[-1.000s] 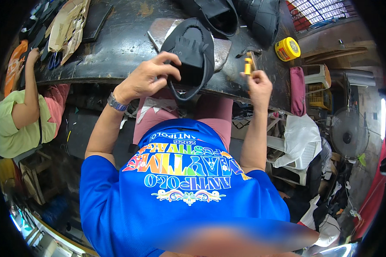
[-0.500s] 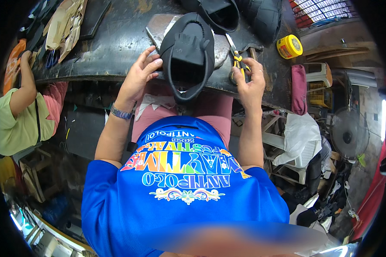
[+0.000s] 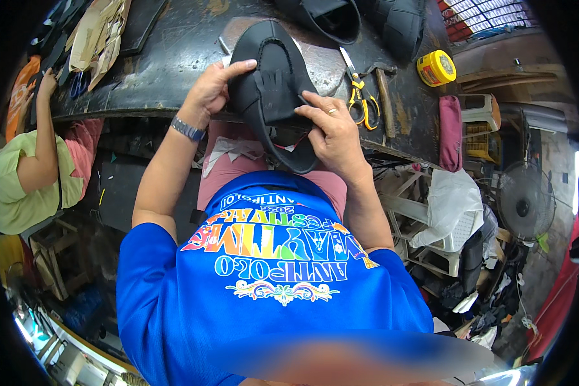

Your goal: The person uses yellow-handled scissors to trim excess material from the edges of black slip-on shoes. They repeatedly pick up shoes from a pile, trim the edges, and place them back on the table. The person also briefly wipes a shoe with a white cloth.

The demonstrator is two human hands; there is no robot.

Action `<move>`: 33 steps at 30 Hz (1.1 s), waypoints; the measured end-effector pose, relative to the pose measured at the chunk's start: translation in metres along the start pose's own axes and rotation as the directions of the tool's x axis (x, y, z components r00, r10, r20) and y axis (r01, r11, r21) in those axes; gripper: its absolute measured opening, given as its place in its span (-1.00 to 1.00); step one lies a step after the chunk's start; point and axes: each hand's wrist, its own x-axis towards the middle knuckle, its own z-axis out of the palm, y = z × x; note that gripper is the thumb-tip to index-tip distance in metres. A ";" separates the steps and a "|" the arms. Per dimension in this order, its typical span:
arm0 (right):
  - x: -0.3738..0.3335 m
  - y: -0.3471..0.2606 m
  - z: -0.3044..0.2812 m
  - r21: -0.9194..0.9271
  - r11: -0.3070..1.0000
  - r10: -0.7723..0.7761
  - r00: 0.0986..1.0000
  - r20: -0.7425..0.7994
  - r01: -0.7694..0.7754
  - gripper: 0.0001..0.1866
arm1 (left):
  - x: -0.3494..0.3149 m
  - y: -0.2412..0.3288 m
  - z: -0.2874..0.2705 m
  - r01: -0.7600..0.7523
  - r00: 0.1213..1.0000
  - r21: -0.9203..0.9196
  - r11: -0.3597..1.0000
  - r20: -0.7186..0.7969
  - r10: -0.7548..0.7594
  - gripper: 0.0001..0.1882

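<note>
A black shoe upper (image 3: 273, 83), with a stitched seam around its toe and an open collar, is tilted over the near table edge. My left hand (image 3: 213, 89) grips its left side, thumb laid over the surface and fingers partly hidden underneath. At the right rim of the opening, my right hand (image 3: 333, 132) pinches the collar with bent fingers. Scissors (image 3: 365, 106) with yellow and black handles lie on the table just beyond my right hand. A hammer (image 3: 386, 103) with a wooden handle rests beside them.
More black shoe uppers (image 3: 392, 29) stand at the table's far side. A yellow jar (image 3: 435, 68) sits near the right edge, and paper patterns (image 3: 100, 38) lie far left. Another person (image 3: 35, 164) works at the left. A fan (image 3: 526, 199) and plastic stools (image 3: 441, 225) stand right.
Both hands have closed on the shoe upper, which has tilted and shifted slightly. My right hand has moved left, away from the scissors, onto the collar.
</note>
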 end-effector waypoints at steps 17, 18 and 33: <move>0.039 0.070 0.022 0.898 -0.214 0.291 0.852 0.435 -0.386 -0.69 | 0.000 0.011 0.016 -0.093 0.960 0.197 0.976 0.279 0.035 -0.57; 0.040 0.068 0.020 0.906 -0.228 0.290 0.863 0.414 -0.358 -0.71 | 0.000 0.012 0.016 -0.112 0.961 0.210 0.971 0.271 0.053 -0.58; 0.027 0.030 -0.009 0.950 0.183 0.403 0.901 0.161 -0.252 -0.56 | -0.001 0.024 0.033 -0.267 0.939 0.195 0.944 0.271 0.210 -0.62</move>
